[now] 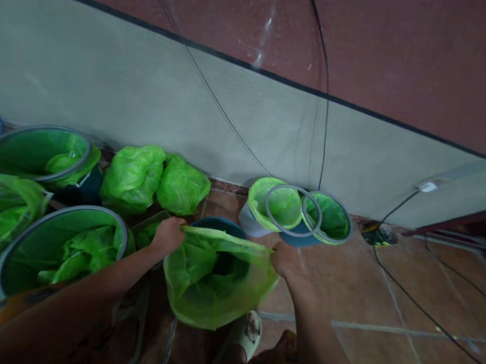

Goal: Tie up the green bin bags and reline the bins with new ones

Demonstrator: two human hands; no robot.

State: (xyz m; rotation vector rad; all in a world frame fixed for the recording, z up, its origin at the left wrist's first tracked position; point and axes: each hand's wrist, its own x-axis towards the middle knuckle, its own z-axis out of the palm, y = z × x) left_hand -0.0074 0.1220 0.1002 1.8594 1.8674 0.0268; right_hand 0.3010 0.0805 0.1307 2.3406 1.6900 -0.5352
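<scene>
A translucent green plastic bag (212, 302) is stretched wide between my two hands, its mouth facing up toward me. My left hand (169, 235) grips the left end of its rim, fingers closed. At the opposite end my right hand (284, 258) pinches the rim too. Behind and partly under the bag stands a blue bin (220, 224); only its far edge shows, and I cannot tell how far the bag sits inside it. My feet in light sandals (248, 333) are on either side of the bag.
Left of me are grey-rimmed bins (2, 265) lined with green bags, and bunched green bags (133, 178). Two smaller lined bins (258, 225) stand by the wall, with a loose grey ring (269, 216) across them. A black cable (428, 328) crosses the tiled floor at right.
</scene>
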